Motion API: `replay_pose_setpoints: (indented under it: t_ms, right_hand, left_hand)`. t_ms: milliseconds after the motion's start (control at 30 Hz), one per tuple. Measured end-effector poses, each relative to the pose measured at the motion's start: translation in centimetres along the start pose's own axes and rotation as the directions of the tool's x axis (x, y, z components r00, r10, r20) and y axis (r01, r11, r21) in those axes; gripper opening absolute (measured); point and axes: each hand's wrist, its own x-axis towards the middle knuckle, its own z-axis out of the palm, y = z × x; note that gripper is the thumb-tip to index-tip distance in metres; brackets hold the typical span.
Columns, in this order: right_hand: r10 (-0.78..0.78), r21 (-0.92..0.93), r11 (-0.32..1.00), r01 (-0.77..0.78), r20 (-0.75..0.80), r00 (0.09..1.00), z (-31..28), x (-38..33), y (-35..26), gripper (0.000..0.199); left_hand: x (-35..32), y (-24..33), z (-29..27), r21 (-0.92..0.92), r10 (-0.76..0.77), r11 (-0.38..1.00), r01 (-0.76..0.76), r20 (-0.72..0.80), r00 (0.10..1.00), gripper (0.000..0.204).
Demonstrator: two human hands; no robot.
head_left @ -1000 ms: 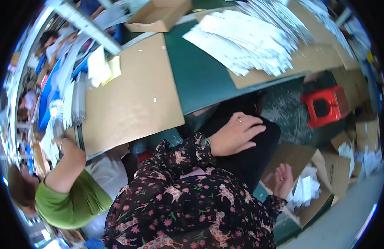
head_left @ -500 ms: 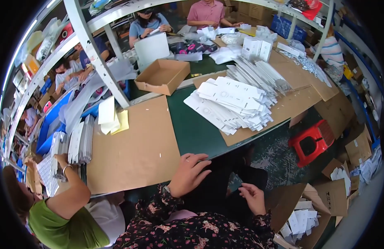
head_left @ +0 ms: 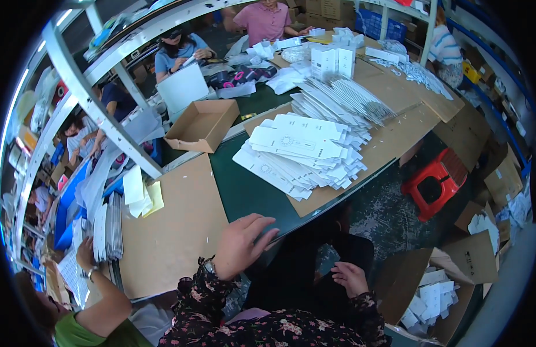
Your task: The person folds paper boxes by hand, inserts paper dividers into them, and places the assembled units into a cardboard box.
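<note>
Left hand (head_left: 240, 245) flat, fingers spread, empty, resting on green table edge (head_left: 245, 188) beside brown cardboard sheet (head_left: 169, 231), right hand (head_left: 350, 279) loose, empty, down over lap, flat white carton stack (head_left: 302, 153) well beyond

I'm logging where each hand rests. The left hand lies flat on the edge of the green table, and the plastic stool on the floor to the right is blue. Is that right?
Not quite: the head view shows the plastic stool is red, not blue. The rest holds: the left hand lies flat on the edge of the green table, and the stool stands on the floor to the right.
</note>
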Motion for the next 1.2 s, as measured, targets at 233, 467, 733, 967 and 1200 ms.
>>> replay_pose_setpoints:
  t_ms: [233,467,733,967,1200]
  right_hand:
    - [0.152,0.553,0.811,-0.188,0.112,0.982,-6.2,5.4,3.7,0.019]
    - [0.138,0.506,0.846,-0.166,0.093,0.986,-5.4,5.3,3.6,0.016]
    - [0.232,0.522,0.819,-0.239,0.080,0.969,-5.2,5.9,3.2,0.013]
    - [0.225,0.528,0.818,-0.228,0.071,0.972,-5.1,6.1,3.5,0.013]
    - [0.214,0.515,0.826,-0.229,0.088,0.973,-5.1,6.2,3.4,0.014]
  left_hand:
    - [3.0,-6.9,0.5,-0.676,-0.443,0.640,0.365,0.064,0.894,0.013]
    - [2.6,-10.9,-1.4,-0.883,-0.627,-0.449,-0.139,0.200,0.753,0.013]
    - [3.4,-7.6,-1.0,-1.000,-0.579,-0.003,-0.006,-0.004,0.815,0.013]
    - [2.9,-6.2,-1.7,-0.963,-0.388,-0.211,-0.167,-0.075,0.919,0.011]
    - [2.7,-6.5,-2.5,-0.883,-0.303,-0.364,-0.295,-0.188,0.934,0.012]
